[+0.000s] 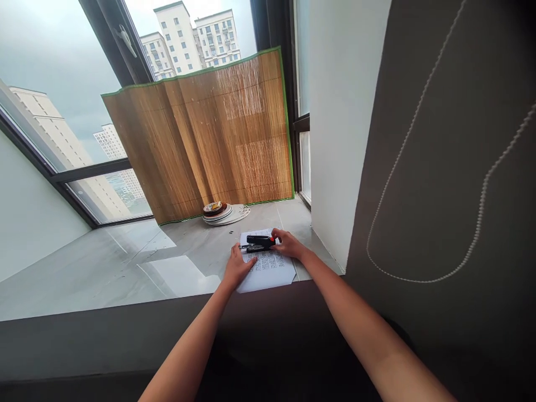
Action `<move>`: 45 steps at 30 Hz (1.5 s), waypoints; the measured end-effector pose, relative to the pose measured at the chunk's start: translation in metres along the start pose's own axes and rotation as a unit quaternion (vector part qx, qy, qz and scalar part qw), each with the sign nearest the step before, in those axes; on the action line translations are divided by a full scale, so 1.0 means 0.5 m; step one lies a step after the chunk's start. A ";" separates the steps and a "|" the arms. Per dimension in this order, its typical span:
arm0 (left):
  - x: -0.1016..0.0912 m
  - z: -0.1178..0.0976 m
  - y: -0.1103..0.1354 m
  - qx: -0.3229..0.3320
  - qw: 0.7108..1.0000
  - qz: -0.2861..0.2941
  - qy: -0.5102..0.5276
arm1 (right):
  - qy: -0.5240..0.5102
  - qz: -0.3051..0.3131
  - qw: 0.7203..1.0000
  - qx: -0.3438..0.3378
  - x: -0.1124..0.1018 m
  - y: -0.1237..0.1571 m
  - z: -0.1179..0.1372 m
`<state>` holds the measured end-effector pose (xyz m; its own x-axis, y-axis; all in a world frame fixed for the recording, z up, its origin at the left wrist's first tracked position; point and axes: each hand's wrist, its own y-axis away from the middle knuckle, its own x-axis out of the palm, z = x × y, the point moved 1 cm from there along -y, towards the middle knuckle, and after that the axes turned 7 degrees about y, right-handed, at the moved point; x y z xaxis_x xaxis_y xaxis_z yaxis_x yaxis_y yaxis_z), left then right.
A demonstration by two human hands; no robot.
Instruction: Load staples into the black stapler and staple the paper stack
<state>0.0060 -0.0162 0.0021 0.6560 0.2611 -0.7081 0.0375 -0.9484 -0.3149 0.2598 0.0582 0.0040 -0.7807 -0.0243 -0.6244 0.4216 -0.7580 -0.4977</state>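
A printed sheet of paper (270, 271) lies on the grey window ledge (125, 262) near its front edge. My left hand (238, 267) rests flat on the sheet's left side, fingers stretched out. A black stapler (257, 243) with a red end sits across the top of the sheet. My right hand (288, 243) is closed around the stapler's right end.
A stack of plates (218, 213) stands further back on the ledge, in front of a bamboo mat (209, 134) leaning against the window. A white wall (339, 139) rises right of the paper. A dark blind with a bead cord (439, 167) hangs at the right.
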 end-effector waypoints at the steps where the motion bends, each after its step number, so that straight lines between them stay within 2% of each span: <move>1: -0.001 0.000 0.000 0.005 1.000 -0.001 0.000 | 0.005 -0.003 1.000 -0.006 -0.001 0.001 0.003; 5: -0.003 0.000 0.001 0.025 1.000 -0.007 -0.002 | 0.027 -0.009 0.999 -0.026 0.005 -0.008 0.021; 9: -0.003 -0.001 -0.001 0.020 1.000 -0.003 -0.015 | 0.041 -0.011 0.999 -0.021 0.028 -0.026 0.037; 14: 0.002 -0.004 -0.001 0.009 1.000 -0.007 -0.028 | 0.041 0.010 0.999 -0.030 0.036 -0.036 0.032; 16: 0.004 -0.006 0.001 0.009 1.000 -0.007 -0.030 | 0.027 0.049 0.998 -0.039 0.024 -0.044 0.023; 18: 0.005 -0.009 0.003 0.008 1.000 -0.007 -0.028 | 0.008 0.112 0.992 -0.052 0.008 -0.062 0.015; 22: 0.005 -0.015 0.010 0.001 1.000 -0.004 -0.016 | 0.014 0.245 0.968 -0.058 -0.015 -0.128 0.012; 26: 0.003 -0.021 0.017 -0.014 1.000 0.003 -0.004 | 0.015 0.360 0.930 -0.076 -0.009 -0.194 0.021; 29: 0.001 -0.023 0.019 -0.021 1.000 0.002 0.004 | -0.004 0.415 0.907 -0.079 0.006 -0.217 0.022; 31: -0.001 -0.022 0.018 -0.020 1.000 0.003 0.006 | -0.016 0.414 0.906 -0.087 0.016 -0.219 0.018; 37: 0.002 -0.006 0.014 -0.009 0.999 -0.017 0.029 | -0.031 0.343 0.928 -0.142 0.034 -0.200 0.012; 41: -0.019 0.006 -0.009 -0.054 0.996 -0.032 0.059 | -0.035 0.320 0.931 -0.173 0.028 -0.203 0.013; 43: -0.044 0.007 -0.038 -0.081 0.994 -0.035 0.059 | -0.070 0.294 0.941 -0.152 0.015 -0.207 0.010; 45: -0.070 0.002 -0.083 -0.083 0.993 -0.064 0.052 | -0.122 0.250 0.955 -0.103 -0.001 -0.210 0.005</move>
<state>-0.0193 0.0144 0.0395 0.7126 0.3692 -0.5966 0.2439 -0.9277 -0.2827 0.2149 0.1363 0.0580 -0.5320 -0.5192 -0.6689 0.8318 -0.4681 -0.2983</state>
